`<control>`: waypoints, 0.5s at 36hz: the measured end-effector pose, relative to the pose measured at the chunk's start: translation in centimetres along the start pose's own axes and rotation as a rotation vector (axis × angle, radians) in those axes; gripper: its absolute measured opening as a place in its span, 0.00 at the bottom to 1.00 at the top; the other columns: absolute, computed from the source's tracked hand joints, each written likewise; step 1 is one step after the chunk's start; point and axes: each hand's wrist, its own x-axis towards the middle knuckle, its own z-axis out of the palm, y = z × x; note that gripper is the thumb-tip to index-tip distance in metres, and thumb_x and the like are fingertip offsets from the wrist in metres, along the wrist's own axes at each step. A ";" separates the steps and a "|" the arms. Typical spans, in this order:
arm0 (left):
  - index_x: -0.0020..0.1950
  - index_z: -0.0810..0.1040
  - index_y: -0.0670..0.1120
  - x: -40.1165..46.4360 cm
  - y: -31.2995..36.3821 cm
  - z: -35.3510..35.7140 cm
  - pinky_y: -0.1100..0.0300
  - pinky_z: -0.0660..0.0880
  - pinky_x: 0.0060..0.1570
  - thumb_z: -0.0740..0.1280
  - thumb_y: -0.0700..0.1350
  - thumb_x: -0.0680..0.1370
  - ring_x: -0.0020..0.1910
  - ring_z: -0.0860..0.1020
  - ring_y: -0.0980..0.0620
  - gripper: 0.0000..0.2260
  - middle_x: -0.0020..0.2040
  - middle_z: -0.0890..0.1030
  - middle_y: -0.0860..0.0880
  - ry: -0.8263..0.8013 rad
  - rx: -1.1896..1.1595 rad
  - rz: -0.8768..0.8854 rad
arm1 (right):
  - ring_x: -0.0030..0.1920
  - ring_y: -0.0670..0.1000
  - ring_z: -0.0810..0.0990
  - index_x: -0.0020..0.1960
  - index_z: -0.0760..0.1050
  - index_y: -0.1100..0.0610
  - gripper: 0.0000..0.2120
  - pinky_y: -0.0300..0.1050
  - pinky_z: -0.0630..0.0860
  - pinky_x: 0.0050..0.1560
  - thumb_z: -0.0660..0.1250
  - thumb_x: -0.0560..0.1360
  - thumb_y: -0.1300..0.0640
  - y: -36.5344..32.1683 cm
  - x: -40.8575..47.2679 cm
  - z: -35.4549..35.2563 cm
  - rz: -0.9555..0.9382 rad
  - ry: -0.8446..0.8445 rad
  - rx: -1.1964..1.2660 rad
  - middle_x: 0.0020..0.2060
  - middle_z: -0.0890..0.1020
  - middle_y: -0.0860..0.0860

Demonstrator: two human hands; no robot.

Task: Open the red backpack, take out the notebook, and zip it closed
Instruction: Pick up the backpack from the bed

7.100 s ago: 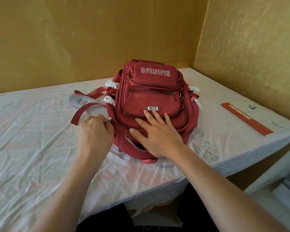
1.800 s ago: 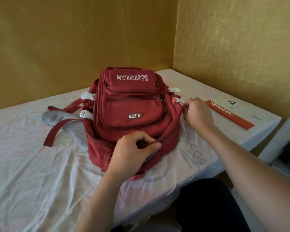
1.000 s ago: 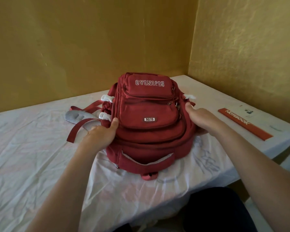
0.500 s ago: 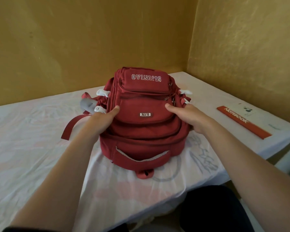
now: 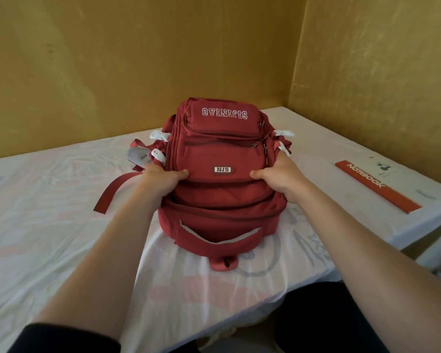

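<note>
The red backpack (image 5: pixel 222 179) lies on the bed with its white lettering upside down to me and its zips drawn shut. My left hand (image 5: pixel 161 179) grips its left side, thumb on the front pocket. My right hand (image 5: pixel 278 175) grips the right side the same way. The notebook (image 5: pixel 378 186), white with an orange spine band, lies flat on the bed far to the right, apart from the backpack.
The bed (image 5: pixel 49 225) is covered with a wrinkled white sheet. Red straps and a grey mesh pad (image 5: pixel 136 155) trail left of the backpack. Yellow walls (image 5: pixel 138 59) meet in a corner behind. The bed's near edge drops off at the lower right.
Earlier my hands worked the zip around the backpack. In the last second both hands took hold of its sides and pushed it a little farther from me; straps shifted.
</note>
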 end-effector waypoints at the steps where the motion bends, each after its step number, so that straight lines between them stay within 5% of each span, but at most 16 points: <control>1: 0.72 0.71 0.40 0.0 0.1 0.1 0.43 0.78 0.64 0.80 0.48 0.71 0.63 0.79 0.39 0.34 0.66 0.79 0.41 0.026 0.024 0.015 | 0.72 0.53 0.71 0.82 0.55 0.51 0.49 0.50 0.70 0.72 0.79 0.69 0.57 -0.1 -0.1 0.1 -0.021 0.021 -0.001 0.76 0.66 0.47; 10: 0.66 0.75 0.41 -0.3 1.6 -0.1 0.44 0.77 0.64 0.75 0.48 0.72 0.62 0.79 0.37 0.26 0.61 0.81 0.41 0.123 0.131 0.189 | 0.60 0.50 0.76 0.72 0.68 0.52 0.33 0.44 0.70 0.58 0.75 0.69 0.58 -0.9 -0.1 0.1 -0.169 0.122 -0.021 0.54 0.74 0.38; 14: 0.65 0.74 0.42 -0.4 1.9 -0.8 0.51 0.73 0.53 0.74 0.49 0.73 0.58 0.78 0.39 0.23 0.54 0.78 0.46 0.206 0.173 0.247 | 0.59 0.51 0.77 0.70 0.70 0.53 0.29 0.50 0.74 0.64 0.74 0.70 0.58 -1.7 -0.2 0.6 -0.211 0.110 -0.027 0.58 0.76 0.44; 18: 0.63 0.75 0.43 -0.6 1.8 -2.5 0.44 0.78 0.60 0.74 0.49 0.73 0.58 0.80 0.39 0.22 0.55 0.80 0.46 0.218 0.142 0.280 | 0.66 0.56 0.76 0.73 0.68 0.54 0.32 0.53 0.73 0.69 0.73 0.71 0.57 -3.1 -0.2 1.5 -0.255 0.094 -0.049 0.67 0.76 0.52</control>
